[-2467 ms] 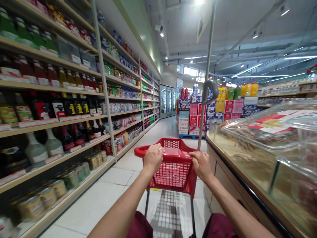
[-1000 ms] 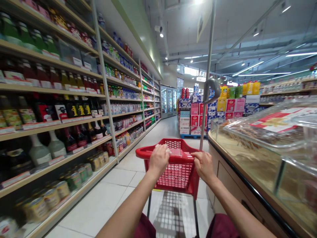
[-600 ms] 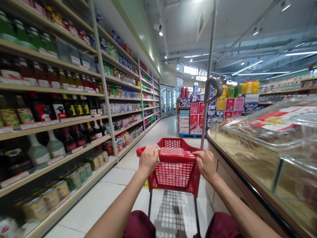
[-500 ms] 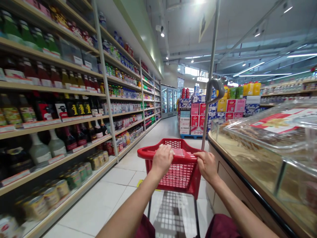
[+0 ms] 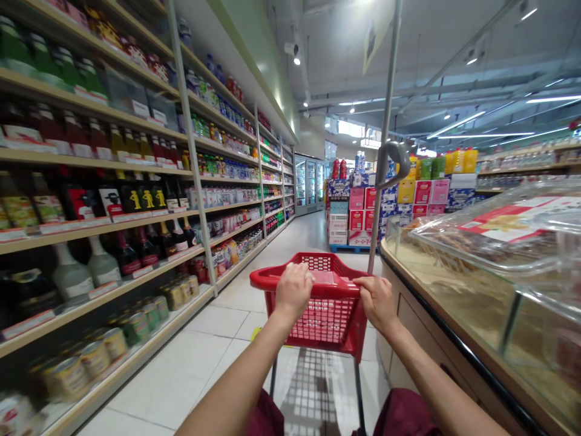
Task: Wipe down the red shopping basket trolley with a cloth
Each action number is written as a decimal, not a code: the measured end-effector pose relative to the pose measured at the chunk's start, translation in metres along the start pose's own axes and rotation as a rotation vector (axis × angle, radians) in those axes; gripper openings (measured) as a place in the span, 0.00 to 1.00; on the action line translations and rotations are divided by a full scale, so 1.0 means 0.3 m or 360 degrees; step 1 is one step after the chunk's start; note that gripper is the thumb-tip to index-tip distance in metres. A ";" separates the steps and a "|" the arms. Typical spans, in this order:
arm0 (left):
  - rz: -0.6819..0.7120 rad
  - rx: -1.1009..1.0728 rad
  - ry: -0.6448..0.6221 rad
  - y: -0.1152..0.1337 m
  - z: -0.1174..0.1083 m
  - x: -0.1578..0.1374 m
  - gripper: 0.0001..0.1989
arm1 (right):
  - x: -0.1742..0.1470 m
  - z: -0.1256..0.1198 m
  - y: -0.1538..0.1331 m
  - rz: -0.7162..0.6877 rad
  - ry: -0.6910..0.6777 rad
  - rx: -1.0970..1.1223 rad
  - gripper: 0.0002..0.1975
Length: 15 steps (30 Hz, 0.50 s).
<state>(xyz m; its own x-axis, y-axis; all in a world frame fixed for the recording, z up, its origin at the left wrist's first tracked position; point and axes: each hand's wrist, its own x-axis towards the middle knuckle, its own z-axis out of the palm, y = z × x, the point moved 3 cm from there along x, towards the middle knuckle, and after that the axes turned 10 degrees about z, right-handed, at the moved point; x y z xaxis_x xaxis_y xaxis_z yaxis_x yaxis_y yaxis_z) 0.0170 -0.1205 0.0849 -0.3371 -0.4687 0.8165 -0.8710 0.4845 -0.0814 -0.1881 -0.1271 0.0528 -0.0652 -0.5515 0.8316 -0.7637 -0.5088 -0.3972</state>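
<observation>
A red plastic shopping cart (image 5: pixel 318 327) stands right in front of me, its mesh basket casting a grid shadow on the floor. My left hand (image 5: pixel 294 290) is closed over the cart's handle, left of its middle. At the handle's right end, my right hand (image 5: pixel 377 301) wraps round it, thumb pointing inward. Both forearms reach forward from the bottom of the view. The basket's inside is mostly hidden behind the handle and my hands.
Shelves (image 5: pixel 154 216) of bottles and cans line the left. Close on the right runs a display counter (image 5: pixel 454 339) bearing a clear plastic package (image 5: pixel 508 224). A grey pole (image 5: pixel 389 91) rises beside the cart. Stacked boxes (image 5: pixel 358 219) stand ahead, with glass-door coolers (image 5: pixel 308 178) beyond.
Almost nothing differs. My hands and the cart handle sit very slightly further left in view, with both grips unchanged.
</observation>
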 end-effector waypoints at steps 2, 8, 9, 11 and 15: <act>0.0174 -0.0054 -0.0080 0.093 0.032 0.034 0.15 | 0.001 -0.003 0.005 -0.0011 -0.0024 -0.0013 0.12; 0.0124 -0.0061 -0.0061 -0.008 -0.031 -0.012 0.16 | 0.006 -0.024 0.011 -0.0035 -0.0077 -0.0022 0.12; 0.0013 -0.0034 -0.0047 -0.048 -0.044 -0.024 0.16 | 0.006 -0.025 0.009 -0.0025 -0.0066 -0.0021 0.12; -0.0110 0.0006 -0.0040 -0.077 -0.049 -0.028 0.16 | 0.004 -0.022 0.005 -0.0003 -0.0041 -0.0023 0.12; 0.0081 -0.0039 -0.0104 0.063 0.020 0.033 0.15 | 0.003 -0.016 0.000 -0.0013 -0.0044 -0.0023 0.12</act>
<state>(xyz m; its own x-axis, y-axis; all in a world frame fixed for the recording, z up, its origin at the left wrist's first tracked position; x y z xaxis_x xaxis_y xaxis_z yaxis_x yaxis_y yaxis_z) -0.0052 -0.1205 0.0880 -0.4042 -0.4899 0.7724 -0.8434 0.5264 -0.1075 -0.1913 -0.1243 0.0554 -0.0414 -0.5655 0.8237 -0.7735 -0.5037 -0.3847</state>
